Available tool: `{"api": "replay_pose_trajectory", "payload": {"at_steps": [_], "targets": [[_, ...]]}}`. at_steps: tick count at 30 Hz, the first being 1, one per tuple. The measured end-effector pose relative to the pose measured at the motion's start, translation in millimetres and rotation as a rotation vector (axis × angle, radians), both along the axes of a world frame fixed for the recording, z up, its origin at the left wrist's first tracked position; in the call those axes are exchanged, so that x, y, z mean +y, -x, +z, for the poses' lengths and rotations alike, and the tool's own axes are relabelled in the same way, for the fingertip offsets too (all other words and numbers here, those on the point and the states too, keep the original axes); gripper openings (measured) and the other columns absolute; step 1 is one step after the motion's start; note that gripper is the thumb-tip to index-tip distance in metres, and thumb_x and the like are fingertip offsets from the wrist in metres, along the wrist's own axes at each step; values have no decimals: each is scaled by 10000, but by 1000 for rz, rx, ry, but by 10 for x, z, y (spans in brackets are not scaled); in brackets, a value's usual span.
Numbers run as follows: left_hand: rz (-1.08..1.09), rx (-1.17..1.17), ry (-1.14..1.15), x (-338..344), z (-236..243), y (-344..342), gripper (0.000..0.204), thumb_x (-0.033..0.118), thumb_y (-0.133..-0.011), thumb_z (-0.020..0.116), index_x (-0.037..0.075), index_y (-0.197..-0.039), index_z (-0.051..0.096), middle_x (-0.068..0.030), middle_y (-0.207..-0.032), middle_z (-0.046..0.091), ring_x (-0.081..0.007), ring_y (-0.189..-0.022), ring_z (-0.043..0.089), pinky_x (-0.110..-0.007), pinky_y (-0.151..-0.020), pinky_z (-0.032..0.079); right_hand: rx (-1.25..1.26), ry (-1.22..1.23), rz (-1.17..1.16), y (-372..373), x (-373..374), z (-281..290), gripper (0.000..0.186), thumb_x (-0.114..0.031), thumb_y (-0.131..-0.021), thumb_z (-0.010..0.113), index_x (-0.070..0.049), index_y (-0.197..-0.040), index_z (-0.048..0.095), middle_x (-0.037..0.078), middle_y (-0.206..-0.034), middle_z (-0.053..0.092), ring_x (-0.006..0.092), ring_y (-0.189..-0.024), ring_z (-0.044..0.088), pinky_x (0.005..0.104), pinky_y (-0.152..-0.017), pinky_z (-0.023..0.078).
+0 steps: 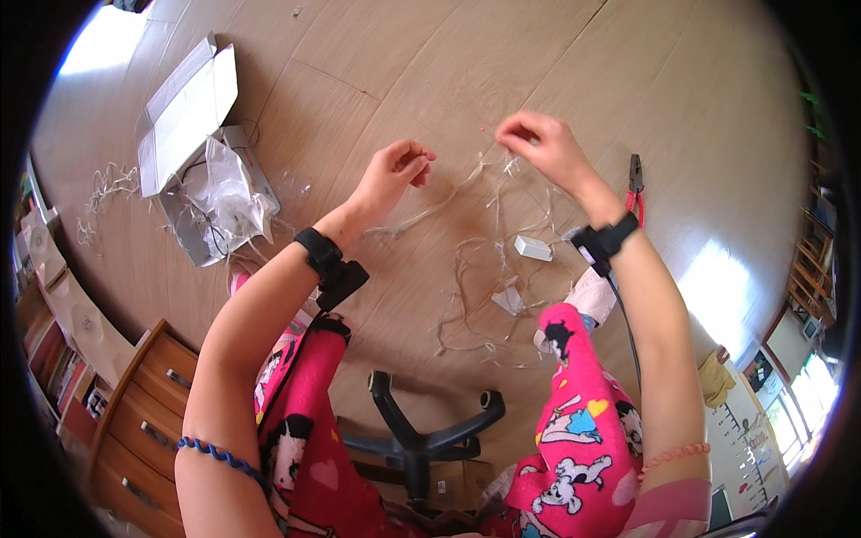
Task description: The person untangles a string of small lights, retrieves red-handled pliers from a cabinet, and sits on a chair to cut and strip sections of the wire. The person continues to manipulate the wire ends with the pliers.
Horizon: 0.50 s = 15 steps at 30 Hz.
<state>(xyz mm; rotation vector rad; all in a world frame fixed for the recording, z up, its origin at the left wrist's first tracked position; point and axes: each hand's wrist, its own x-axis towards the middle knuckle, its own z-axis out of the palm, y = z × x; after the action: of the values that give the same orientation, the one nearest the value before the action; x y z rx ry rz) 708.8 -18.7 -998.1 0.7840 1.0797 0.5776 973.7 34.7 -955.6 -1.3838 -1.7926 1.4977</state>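
My left hand (396, 179) hovers above the floor with its fingers curled in and the thumb against them. Whatever lies between those fingertips, if anything, is too small to make out. To its right my right hand (545, 151) is closed in a pinch, slightly blurred, and what it pinches cannot be made out. Beneath and between the hands a tangled pale string of lights (462, 269) sprawls across the floor. A small white block (534, 247) lies among its strands. Nearer to me is a white folded piece (509, 300). Pliers with red handles (636, 190) lie beyond my right wrist.
At the left an opened white carton (184, 117) holds a clear plastic bag (231, 193) and dark cable. More pale wire (109, 193) lies beside it. A wheeled chair base (414, 439) stands between my legs. Wooden drawers (148, 421) stand at the lower left.
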Motion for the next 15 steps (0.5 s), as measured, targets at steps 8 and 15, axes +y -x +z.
{"api": "replay_pose_trajectory", "payload": {"at_steps": [8, 15], "targets": [[-208, -316, 238, 97, 292, -5, 244, 146, -999, 447, 26, -1155, 591, 15, -907, 589, -47, -684, 368, -191, -621, 317, 180, 683, 119, -356, -260, 299, 84, -96, -868, 654, -13, -858, 647, 30, -763, 650, 76, -633, 569, 213, -574, 463], [-267, -327, 223, 128, 355, -30, 241, 145, -989, 472, 28, -1141, 618, 2, -933, 629, -58, -693, 368, -198, -639, 321, 171, 801, 83, -444, -324, 214, 113, -130, -870, 663, -22, -855, 633, 46, -751, 656, 64, -599, 560, 203, -537, 447]]}}
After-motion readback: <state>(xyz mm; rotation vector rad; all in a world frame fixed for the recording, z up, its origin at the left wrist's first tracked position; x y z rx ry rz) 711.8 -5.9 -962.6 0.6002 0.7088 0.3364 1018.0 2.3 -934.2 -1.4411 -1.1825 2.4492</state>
